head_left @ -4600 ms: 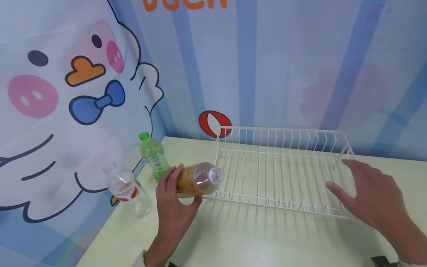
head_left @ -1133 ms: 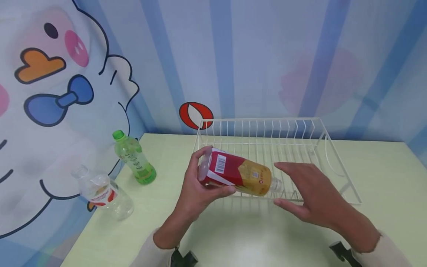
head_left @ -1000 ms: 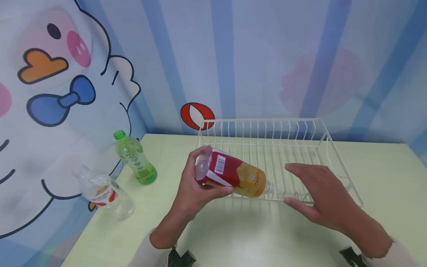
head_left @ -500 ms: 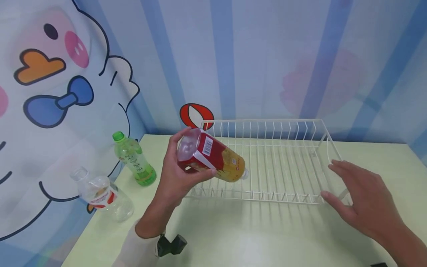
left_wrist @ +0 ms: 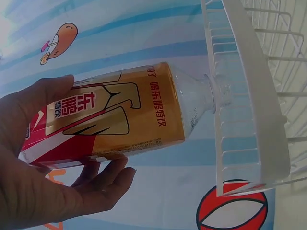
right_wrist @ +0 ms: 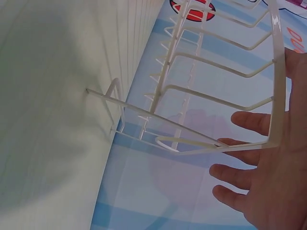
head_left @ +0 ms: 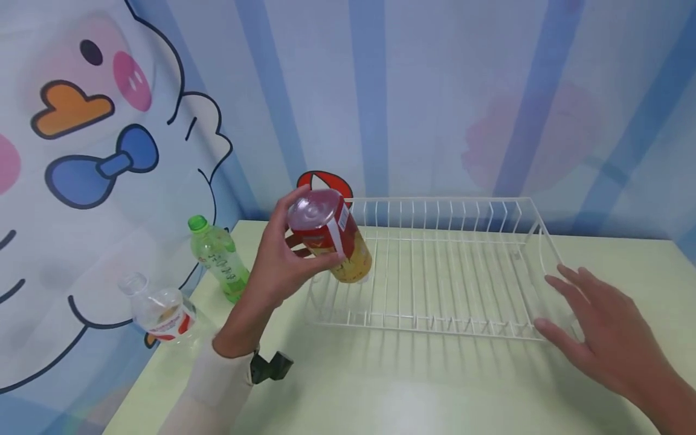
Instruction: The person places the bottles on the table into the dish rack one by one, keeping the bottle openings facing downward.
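My left hand [head_left: 278,260] grips a plastic drink bottle [head_left: 350,257] with a red and gold label, thumb on one side and fingers on the other. The bottle hangs tilted neck-down, its base up towards the head camera, above the left end of a white wire rack [head_left: 435,199]. In the left wrist view, its capless neck [left_wrist: 220,93] overlaps the edge of the rack [left_wrist: 254,100]; contact cannot be told. My right hand [head_left: 609,338] is at the rack's right end with fingers spread, holding nothing. In the right wrist view its fingers [right_wrist: 235,177] show beside the rack's corner.
Left of the rack, a green bottle [head_left: 217,254] with a green cap stands on the pale table [head_left: 408,393], partly behind my left forearm. A clear capless bottle [head_left: 163,311] stands nearer the left edge. A printed cloth wall [head_left: 424,109] rises behind.
The bottle has swung left and up over the rack, tipping further neck-down in my left hand. My right hand has moved right, away from the bottle's neck, to the rack's right end.
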`<state>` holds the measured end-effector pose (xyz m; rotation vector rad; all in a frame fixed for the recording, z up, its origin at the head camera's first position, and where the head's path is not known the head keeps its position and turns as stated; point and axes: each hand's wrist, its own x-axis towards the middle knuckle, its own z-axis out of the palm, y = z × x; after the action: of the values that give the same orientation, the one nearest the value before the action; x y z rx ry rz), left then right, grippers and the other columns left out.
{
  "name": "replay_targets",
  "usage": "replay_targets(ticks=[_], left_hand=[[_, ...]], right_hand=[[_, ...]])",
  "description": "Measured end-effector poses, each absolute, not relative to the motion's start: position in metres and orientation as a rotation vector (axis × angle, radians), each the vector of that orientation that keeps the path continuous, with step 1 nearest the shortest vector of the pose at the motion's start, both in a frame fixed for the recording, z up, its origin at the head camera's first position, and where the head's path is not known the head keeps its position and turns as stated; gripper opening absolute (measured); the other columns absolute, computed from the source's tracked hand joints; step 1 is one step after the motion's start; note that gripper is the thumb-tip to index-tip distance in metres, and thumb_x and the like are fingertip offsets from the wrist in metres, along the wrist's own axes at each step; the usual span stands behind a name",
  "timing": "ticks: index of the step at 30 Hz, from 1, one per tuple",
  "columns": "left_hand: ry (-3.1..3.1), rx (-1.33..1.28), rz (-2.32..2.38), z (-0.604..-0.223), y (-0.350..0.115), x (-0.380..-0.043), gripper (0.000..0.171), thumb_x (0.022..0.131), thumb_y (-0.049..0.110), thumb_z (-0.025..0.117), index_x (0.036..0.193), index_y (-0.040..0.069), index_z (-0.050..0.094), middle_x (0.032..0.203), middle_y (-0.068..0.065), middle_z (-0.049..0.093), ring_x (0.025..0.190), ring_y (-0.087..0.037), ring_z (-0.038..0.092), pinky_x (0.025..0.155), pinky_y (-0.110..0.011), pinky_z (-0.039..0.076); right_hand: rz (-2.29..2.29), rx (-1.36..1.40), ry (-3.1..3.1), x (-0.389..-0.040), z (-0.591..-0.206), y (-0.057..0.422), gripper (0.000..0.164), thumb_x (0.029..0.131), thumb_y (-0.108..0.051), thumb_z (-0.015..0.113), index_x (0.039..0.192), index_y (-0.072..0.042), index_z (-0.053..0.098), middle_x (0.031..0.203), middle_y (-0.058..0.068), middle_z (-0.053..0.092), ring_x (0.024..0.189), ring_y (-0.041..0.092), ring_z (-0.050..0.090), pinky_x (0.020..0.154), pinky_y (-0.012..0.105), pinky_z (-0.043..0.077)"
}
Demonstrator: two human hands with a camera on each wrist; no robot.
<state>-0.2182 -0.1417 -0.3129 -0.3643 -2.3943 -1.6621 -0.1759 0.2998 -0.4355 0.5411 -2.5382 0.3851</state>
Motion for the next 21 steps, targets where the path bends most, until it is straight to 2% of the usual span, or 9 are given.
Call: replay_targets(ticks=[5, 9, 14, 21], left_hand=[[-2.484, -0.393, -1.531, -0.310, -0.143, -0.234, 0.093, 0.077, 0.012, 0.086, 0.152, 0.025, 0.032, 0.143, -0.004, 0.044, 0.127, -0.027, 0.047, 0.088, -0.048, 0.056], [-2.532, -0.449, -1.438, -0.303, -0.143, -0.244, 0.091, 0.077, 0.016, 0.087, 0.150, 0.026, 0.034, 0.142, -0.004, 0.047, 0.124, -0.026, 0.049, 0.086, -0.047, 0.056], [-2.584, -0.436, -1.399, -0.301, -0.140, -0.258, 0.089, 0.078, 0.017, 0.086, 0.149, 0.025, 0.033, 0.140, -0.004, 0.048, 0.124, -0.024, 0.049, 0.086, -0.045, 0.056], [-2.720, -0.319, -1.376, -0.310, -0.133, -0.283, 0.089, 0.077, 0.017, 0.087, 0.147, 0.022, 0.031, 0.136, -0.007, 0.052, 0.122, -0.028, 0.053, 0.087, -0.048, 0.056]], right_hand=[[0.426, 0.572, -2.551, -0.177, -0.442, 0.304, 0.066, 0.090, -0.043, 0.068, 0.137, 0.000, 0.052, 0.145, 0.028, 0.044, 0.143, 0.046, 0.028, 0.113, 0.064, 0.019], [0.453, 0.591, -2.559, -0.178, -0.445, 0.307, 0.065, 0.092, -0.041, 0.067, 0.140, 0.000, 0.050, 0.149, 0.028, 0.040, 0.145, 0.045, 0.024, 0.117, 0.061, 0.014], [0.476, 0.585, -2.574, -0.176, -0.445, 0.306, 0.065, 0.093, -0.038, 0.066, 0.142, 0.000, 0.047, 0.153, 0.027, 0.034, 0.145, 0.046, 0.023, 0.115, 0.064, 0.014], [0.470, 0.566, -2.603, -0.175, -0.446, 0.304, 0.067, 0.095, -0.039, 0.064, 0.145, 0.000, 0.044, 0.155, 0.028, 0.029, 0.140, 0.051, 0.028, 0.113, 0.066, 0.015]])
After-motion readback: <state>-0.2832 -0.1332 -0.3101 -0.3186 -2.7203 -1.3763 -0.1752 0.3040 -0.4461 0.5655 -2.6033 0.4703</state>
